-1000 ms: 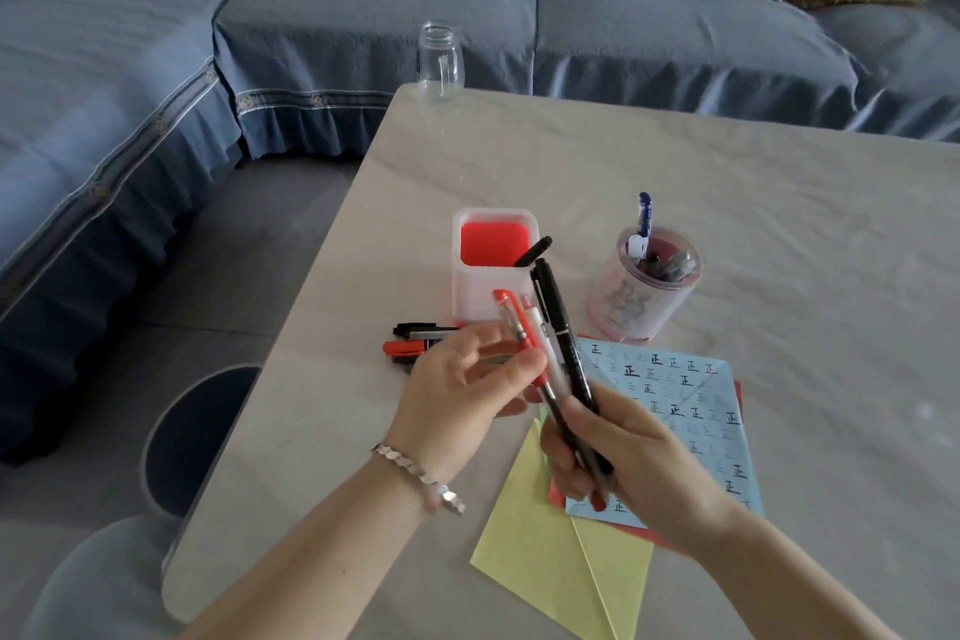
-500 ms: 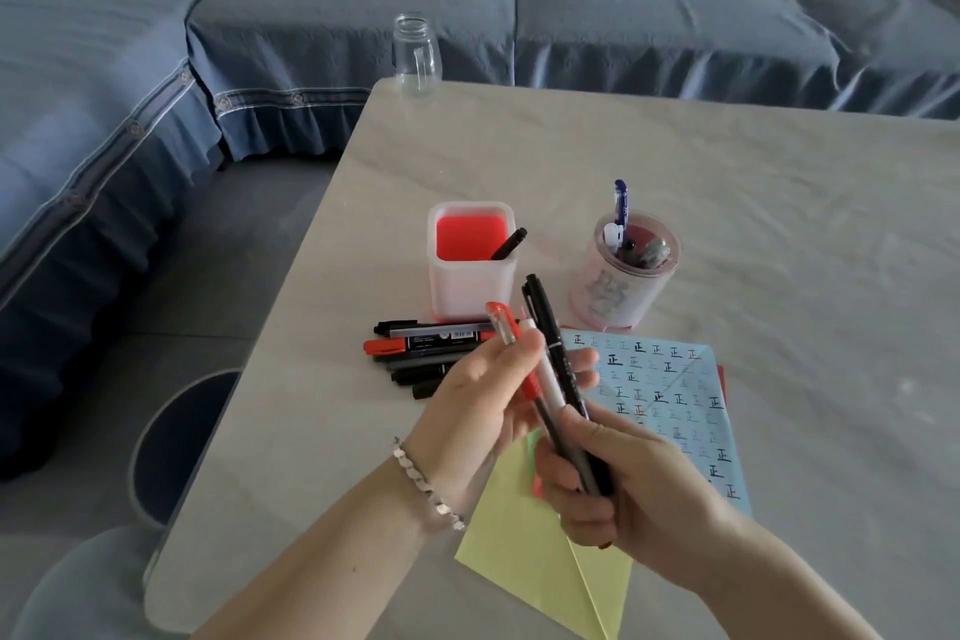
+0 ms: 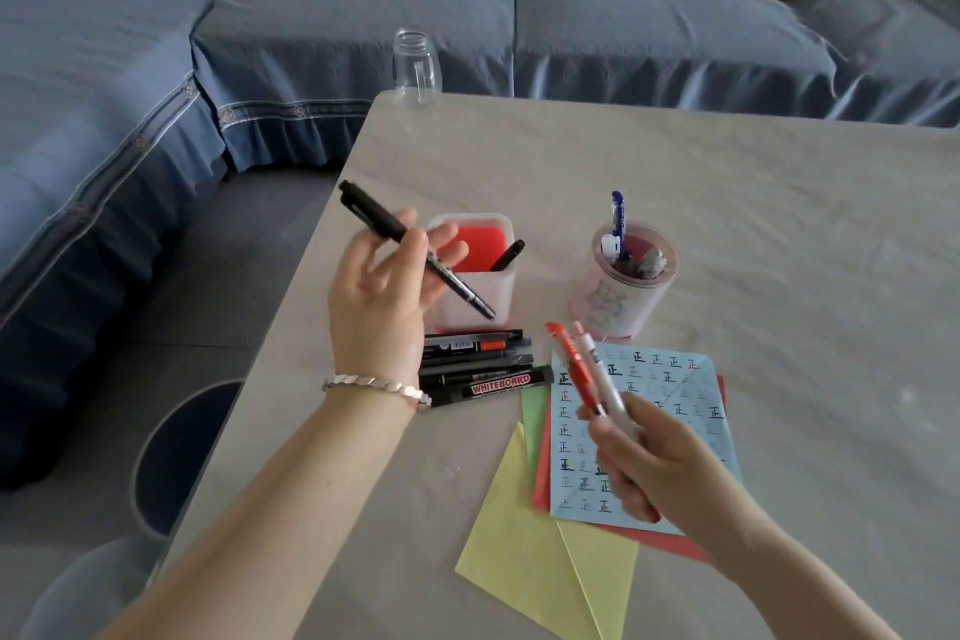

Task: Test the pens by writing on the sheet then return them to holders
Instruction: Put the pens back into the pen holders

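Note:
My left hand (image 3: 379,296) pinches a black pen (image 3: 415,250) in the air, just left of the white square holder (image 3: 470,296) with its red inside, where one black pen (image 3: 506,255) stands. My right hand (image 3: 654,463) grips a red pen (image 3: 574,366) and a white pen (image 3: 602,377) over the blue sheet (image 3: 670,411), which is covered in written marks. A round pink holder (image 3: 621,291) with several pens stands behind the sheet. Several markers (image 3: 480,372) lie on the table in front of the square holder.
Yellow (image 3: 524,551), red and green paper lies under and beside the blue sheet. A clear glass jar (image 3: 415,68) stands at the table's far left corner. A blue sofa (image 3: 363,31) runs behind and to the left. A round stool (image 3: 182,452) is at the table's left edge.
My left hand has taken the black pen out of the bundle and carried it up and left toward the square holder. My right hand keeps the red and white pens.

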Tool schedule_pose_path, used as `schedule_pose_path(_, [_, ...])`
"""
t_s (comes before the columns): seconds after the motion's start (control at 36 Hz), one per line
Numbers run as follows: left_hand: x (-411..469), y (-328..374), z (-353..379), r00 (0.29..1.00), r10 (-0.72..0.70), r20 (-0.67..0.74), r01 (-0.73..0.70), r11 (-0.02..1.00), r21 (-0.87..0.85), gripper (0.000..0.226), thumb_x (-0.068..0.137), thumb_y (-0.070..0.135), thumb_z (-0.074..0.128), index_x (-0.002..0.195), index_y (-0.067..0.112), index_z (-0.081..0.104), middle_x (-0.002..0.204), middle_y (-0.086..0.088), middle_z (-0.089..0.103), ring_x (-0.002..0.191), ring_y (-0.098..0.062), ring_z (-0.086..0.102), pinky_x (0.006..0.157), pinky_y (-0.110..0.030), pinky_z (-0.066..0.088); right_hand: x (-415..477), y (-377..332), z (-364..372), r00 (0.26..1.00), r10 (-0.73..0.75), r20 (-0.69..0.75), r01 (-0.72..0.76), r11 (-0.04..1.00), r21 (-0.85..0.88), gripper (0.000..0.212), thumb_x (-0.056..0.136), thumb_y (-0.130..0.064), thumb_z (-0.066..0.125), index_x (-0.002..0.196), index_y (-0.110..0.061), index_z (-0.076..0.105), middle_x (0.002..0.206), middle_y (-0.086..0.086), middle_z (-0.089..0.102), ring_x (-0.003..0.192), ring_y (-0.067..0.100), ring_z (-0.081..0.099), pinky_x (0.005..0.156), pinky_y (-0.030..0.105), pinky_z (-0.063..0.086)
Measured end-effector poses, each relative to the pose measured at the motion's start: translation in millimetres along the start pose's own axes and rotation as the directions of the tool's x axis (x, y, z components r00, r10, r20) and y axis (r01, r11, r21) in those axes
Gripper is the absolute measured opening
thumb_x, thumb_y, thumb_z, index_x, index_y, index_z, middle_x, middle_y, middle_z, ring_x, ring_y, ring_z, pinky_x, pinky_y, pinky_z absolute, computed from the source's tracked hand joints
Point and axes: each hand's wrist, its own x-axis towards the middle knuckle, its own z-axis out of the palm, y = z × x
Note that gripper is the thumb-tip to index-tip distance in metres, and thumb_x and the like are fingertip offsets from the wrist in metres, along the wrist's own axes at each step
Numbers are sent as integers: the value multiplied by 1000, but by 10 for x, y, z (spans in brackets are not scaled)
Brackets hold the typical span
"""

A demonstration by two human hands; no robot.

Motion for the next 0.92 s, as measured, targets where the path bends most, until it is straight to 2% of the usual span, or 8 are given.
schedule_pose_path(0.14, [182,-22,23,883,429,189,-466,844,264,19,91,6,54,95,24,51,101,0,66,93,-14,67,82,-23,51,14,-68,-86,983,-24,-184,45,992,114,38,88,-23,56,58,-11,35,43,-1,31,38,13,26,37,21,25])
schedule_pose_path(0.22, [322,-199,48,912,345,223,-410,792,452,18,89,6,58,90,23,56,86,11,62,80,9,60,72,-7,43,53,-106,-108,962,-18,-272,47,994,98,45,92,-27,48,52,-13,34,42,0,36,40,16,32,43,24,31])
schedule_pose_path(0.31, [457,-401,33,959,201,201,-284,670,686,7,85,6,62,87,12,59,73,5,59,67,3,55,63,-10,36,84,-146,-133,930,-36,-365,39,999,1,48,94,-26,41,47,-18,35,45,2,41,44,18,34,51,30,31])
schedule_pose_path(0.44, [464,-463,13,938,196,287,-347,508,789,45,85,3,62,127,9,49,118,-8,60,107,-20,57,82,-10,36,128,-201,-211,886,-167,-432,79,973,-215,36,96,-27,36,66,-9,48,35,-3,36,38,11,25,36,21,22])
schedule_pose_path(0.61, [115,-477,116,663,457,592,-735,249,631,48,81,-3,58,126,8,44,133,-20,41,126,-26,34,108,-28,29,235,-451,-440,782,-391,-484,334,920,-204,16,91,-14,51,77,-21,53,57,-3,67,48,11,57,41,18,41])
schedule_pose_path(0.69, [-28,-548,227,586,384,714,-809,321,492,26,83,4,50,108,4,56,116,-12,54,110,-17,45,101,-18,33,332,-643,-572,729,-445,-521,442,886,-138,16,87,-6,57,80,-20,56,63,0,69,61,10,67,52,18,53])
schedule_pose_path(0.78, [-102,-576,422,721,174,670,-647,515,562,35,85,10,59,119,7,52,117,0,52,101,-1,43,93,-17,39,467,-777,-672,690,-445,-570,435,885,-164,18,87,-9,58,77,-23,57,74,3,70,64,11,69,64,23,57])
schedule_pose_path(0.92, [-9,-726,776,843,-109,527,-350,632,691,85,78,25,72,143,10,19,140,3,30,122,-2,28,86,8,7,780,-820,-793,781,-269,-563,183,961,-205,14,83,-22,54,70,-22,59,68,1,70,72,23,69,77,46,56])
